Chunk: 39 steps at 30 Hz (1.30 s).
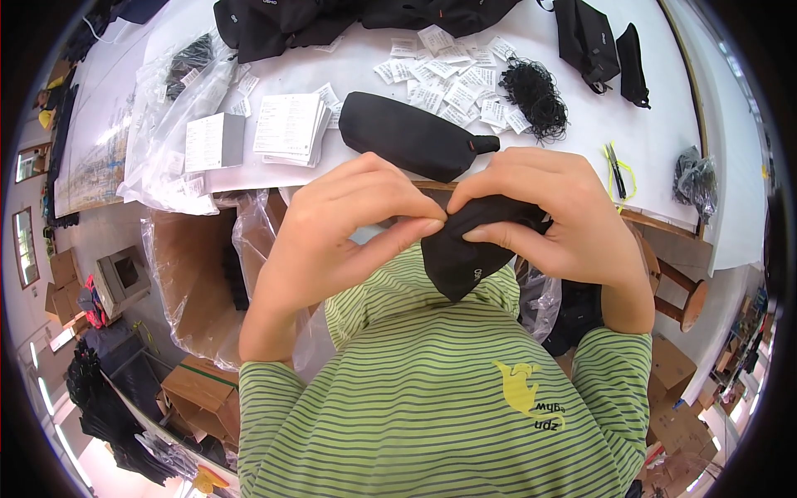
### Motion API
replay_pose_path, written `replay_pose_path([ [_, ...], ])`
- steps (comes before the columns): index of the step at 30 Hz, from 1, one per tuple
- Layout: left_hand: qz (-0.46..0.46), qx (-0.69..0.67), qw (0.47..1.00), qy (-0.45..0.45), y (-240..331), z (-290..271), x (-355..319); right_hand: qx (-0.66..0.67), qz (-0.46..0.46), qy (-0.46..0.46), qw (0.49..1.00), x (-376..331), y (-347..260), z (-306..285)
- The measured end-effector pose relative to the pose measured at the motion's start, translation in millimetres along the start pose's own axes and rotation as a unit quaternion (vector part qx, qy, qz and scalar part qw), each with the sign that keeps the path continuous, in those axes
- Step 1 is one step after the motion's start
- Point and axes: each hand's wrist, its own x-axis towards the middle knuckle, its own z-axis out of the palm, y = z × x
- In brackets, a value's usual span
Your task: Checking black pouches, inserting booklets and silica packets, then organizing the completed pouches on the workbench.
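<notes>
A small black fabric pouch (465, 266) hangs between my two hands, above the front edge of the table. My right hand (560, 207) is closed on its upper part, thumb across the front and fingers behind. Thumb and forefinger of my left hand (344, 220) pinch together at the pouch's upper left edge; the exact bit between the fingertips is too small to make out. Just beyond my hands, a longer black waist bag (407, 133) lies on the white tabletop (581, 158), its short strap end pointing right.
Past the waist bag lie a heap of white printed tags (452, 75) and a tangle of black cords (534, 98). Stacks of white cards (286, 129) stand left. Yellow-handled snips (616, 173) rest at right. Below the table's left edge is an open carton (199, 282) lined with plastic.
</notes>
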Motion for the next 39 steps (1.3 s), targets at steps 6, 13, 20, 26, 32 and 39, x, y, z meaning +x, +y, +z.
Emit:
replay_pose_path([
  [6,0.054,0.113,0.992,-0.01,6,1,0,-0.035,0.0,-0.023,0.999,2,0,1],
  [13,0.037,0.063,0.997,0.009,2,1,1,-0.022,-0.01,-0.02,1.0,6,-1,-2],
  [20,0.007,-0.032,0.999,0.029,-9,-1,1,0.007,-0.033,0.03,0.999,8,1,1],
  [26,-0.03,-0.175,0.983,0.041,-25,-9,-21,0.058,0.007,0.068,0.996,-6,1,-4],
  [32,-0.011,-0.122,0.981,0.149,-12,37,-21,0.159,0.086,0.183,0.966,-27,13,23],
  [39,-0.032,-0.071,0.995,0.055,-14,53,1,0.17,0.128,0.225,0.951,-40,26,39],
])
